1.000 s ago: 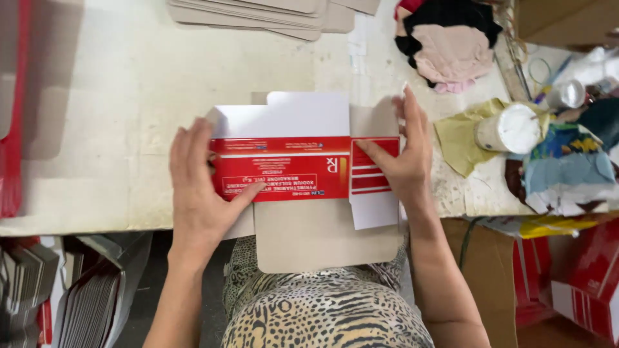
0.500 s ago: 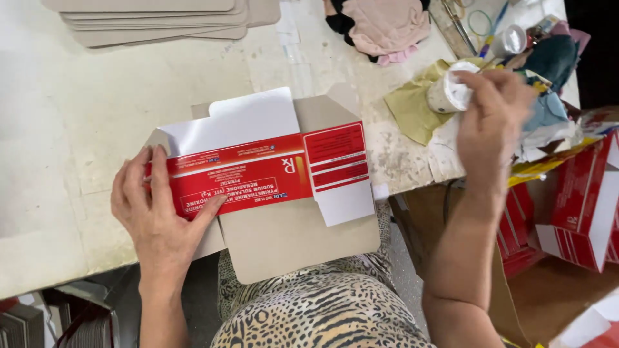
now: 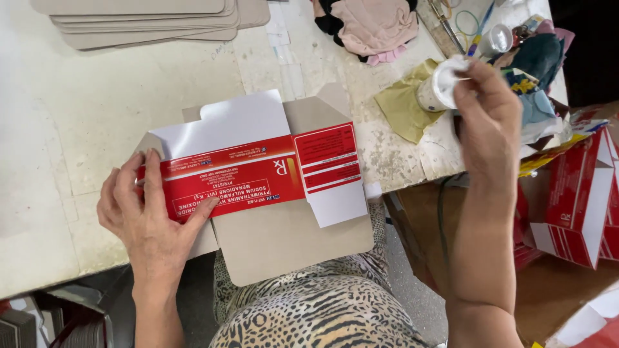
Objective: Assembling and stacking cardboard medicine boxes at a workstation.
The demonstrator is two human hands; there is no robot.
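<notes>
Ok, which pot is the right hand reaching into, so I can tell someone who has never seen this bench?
Start at the worn pale worktable and go to its cluttered right end. There, on a yellow-green rag, a small round white pot lies tilted, touched by the right hand. Unlike the smaller white tub behind it, it sits on the rag.

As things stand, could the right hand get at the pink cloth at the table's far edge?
Probably yes. The right hand is raised at the white pot, and the pink cloth lies just beyond it with nothing between them. The fingers would first have to leave the pot.
</notes>
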